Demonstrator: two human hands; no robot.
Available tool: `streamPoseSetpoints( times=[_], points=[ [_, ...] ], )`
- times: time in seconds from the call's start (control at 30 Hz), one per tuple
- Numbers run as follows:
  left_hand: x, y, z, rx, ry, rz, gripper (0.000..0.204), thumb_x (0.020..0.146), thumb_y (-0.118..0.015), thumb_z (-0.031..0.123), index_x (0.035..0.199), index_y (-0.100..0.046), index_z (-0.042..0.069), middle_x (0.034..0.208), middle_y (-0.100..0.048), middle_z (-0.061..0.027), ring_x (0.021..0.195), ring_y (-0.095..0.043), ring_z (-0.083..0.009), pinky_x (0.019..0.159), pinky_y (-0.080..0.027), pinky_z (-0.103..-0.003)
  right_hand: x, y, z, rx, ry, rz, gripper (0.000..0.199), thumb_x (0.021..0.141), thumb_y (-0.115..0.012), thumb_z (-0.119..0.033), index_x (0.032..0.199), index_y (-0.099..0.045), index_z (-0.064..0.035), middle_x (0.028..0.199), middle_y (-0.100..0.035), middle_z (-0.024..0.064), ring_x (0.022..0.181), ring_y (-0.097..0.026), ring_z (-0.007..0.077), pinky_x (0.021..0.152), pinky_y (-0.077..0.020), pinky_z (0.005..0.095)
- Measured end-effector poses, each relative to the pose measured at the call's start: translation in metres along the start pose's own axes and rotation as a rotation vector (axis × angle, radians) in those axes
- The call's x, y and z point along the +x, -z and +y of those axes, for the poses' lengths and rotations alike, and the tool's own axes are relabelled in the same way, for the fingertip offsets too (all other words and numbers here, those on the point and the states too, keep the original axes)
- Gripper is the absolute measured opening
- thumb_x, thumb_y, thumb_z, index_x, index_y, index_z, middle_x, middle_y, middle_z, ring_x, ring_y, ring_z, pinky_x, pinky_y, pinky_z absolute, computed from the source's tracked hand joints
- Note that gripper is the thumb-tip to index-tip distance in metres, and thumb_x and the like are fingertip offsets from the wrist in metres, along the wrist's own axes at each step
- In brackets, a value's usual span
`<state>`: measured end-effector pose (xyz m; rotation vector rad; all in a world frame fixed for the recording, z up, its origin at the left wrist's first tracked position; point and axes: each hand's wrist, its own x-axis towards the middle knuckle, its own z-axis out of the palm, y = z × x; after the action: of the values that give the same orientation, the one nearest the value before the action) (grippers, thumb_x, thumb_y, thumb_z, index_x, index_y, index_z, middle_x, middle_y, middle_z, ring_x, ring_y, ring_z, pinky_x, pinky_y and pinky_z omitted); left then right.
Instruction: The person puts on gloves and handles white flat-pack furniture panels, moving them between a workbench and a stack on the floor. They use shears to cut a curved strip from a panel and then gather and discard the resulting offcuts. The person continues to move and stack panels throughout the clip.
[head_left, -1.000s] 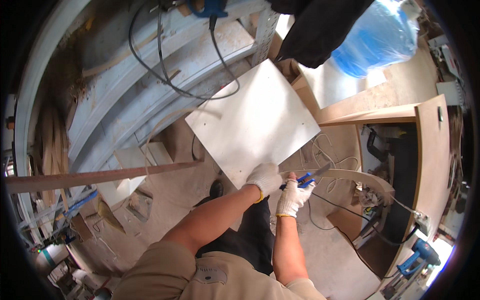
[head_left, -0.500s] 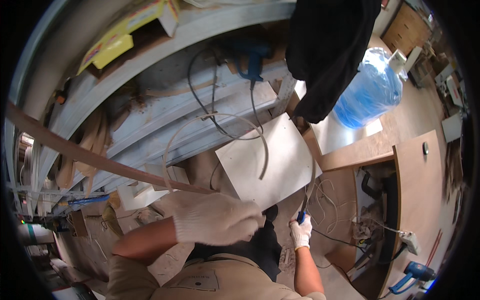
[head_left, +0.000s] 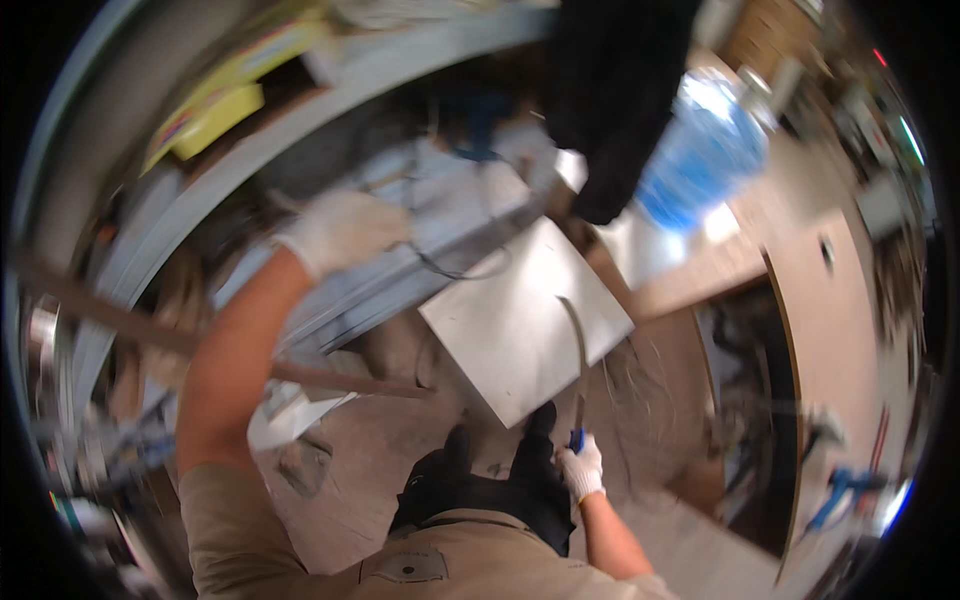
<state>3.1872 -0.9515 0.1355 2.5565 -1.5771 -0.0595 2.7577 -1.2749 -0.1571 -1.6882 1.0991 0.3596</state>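
Observation:
My left hand [head_left: 345, 232], in a white glove, is raised high toward the grey metal shelf rails [head_left: 420, 270] and a dark cable [head_left: 455, 272]; motion blur hides whether it grips anything. My right hand [head_left: 580, 468], also gloved, is low near my knees and closed on a blue-handled tool [head_left: 576, 438]. A thin curved strip [head_left: 578, 345] rises from the tool across a white square board [head_left: 510, 330]. The board leans in front of me, just above my dark trousers [head_left: 480, 490].
A long wooden stick [head_left: 200, 345] crosses at the left. A black cloth [head_left: 610, 100] hangs at the top, beside a big blue water bottle [head_left: 700, 155]. A yellow box [head_left: 215, 110] sits on the upper shelf. A wooden cabinet [head_left: 830, 330] stands at right, a blue power tool [head_left: 840, 490] below.
My left hand has left the board's edge and swung up and left toward the shelf rails. My head tilted up. The right hand stays low with the blue-handled tool.

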Motion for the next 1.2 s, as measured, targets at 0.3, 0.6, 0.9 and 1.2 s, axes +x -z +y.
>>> streamPoseSetpoints(
  times=[0.3, 0.6, 0.9, 1.2],
  points=[
    [0.020, -0.122, -0.153, 0.530, 0.969, -0.215, 0.091, 0.087, -0.074, 0.018, 0.167, -0.030, 0.014, 0.156, -0.052, -0.0209, 0.140, -0.054, -0.0407, 0.118, -0.044, -0.049, -0.108, 0.016, 0.011, -0.080, -0.224, 0.089, 0.048, 0.091, -0.074, -0.028, 0.133, -0.064, -0.0068, 0.115, -0.075, 0.0244, 0.112, -0.073, 0.0409, 0.097, -0.0552, 0.0453],
    [-0.047, -0.225, 0.141, -1.012, 0.517, -0.013, 0.064, 0.102, -0.066, 0.031, 0.155, -0.045, 0.003, 0.126, -0.060, -0.0122, 0.118, -0.056, -0.0249, 0.104, -0.048, -0.041, -0.132, -0.028, -0.053, 0.229, 0.221, -0.339, 0.036, 0.079, -0.077, -0.015, 0.111, -0.065, -0.0043, 0.093, -0.073, 0.0181, 0.088, -0.071, 0.0330, 0.081, -0.0563, 0.0414],
    [-0.062, -0.244, 0.242, -1.668, 0.821, 0.359, 0.032, 0.107, -0.060, 0.027, 0.127, -0.066, 0.003, 0.063, -0.048, 0.0049, 0.056, -0.049, -0.0075, 0.063, -0.054, -0.026, -0.119, 0.019, 0.065, 0.757, -0.118, -0.033, 0.027, 0.101, -0.071, -0.017, 0.119, -0.059, -0.0008, 0.093, -0.069, 0.0097, 0.070, -0.069, 0.0186, 0.068, -0.0613, 0.0376],
    [-0.136, -0.339, 0.295, -0.955, 1.371, 0.098, 0.038, 0.109, -0.055, 0.034, 0.135, -0.064, 0.007, 0.095, -0.054, -0.0018, 0.083, -0.051, -0.0145, 0.077, -0.052, -0.032, 0.049, 0.358, 0.285, -0.305, -0.359, 0.718, 0.040, 0.101, -0.060, -0.032, 0.129, -0.062, -0.0035, 0.089, -0.075, 0.0132, 0.084, -0.073, 0.0265, 0.076, -0.0566, 0.0426]
  ],
)
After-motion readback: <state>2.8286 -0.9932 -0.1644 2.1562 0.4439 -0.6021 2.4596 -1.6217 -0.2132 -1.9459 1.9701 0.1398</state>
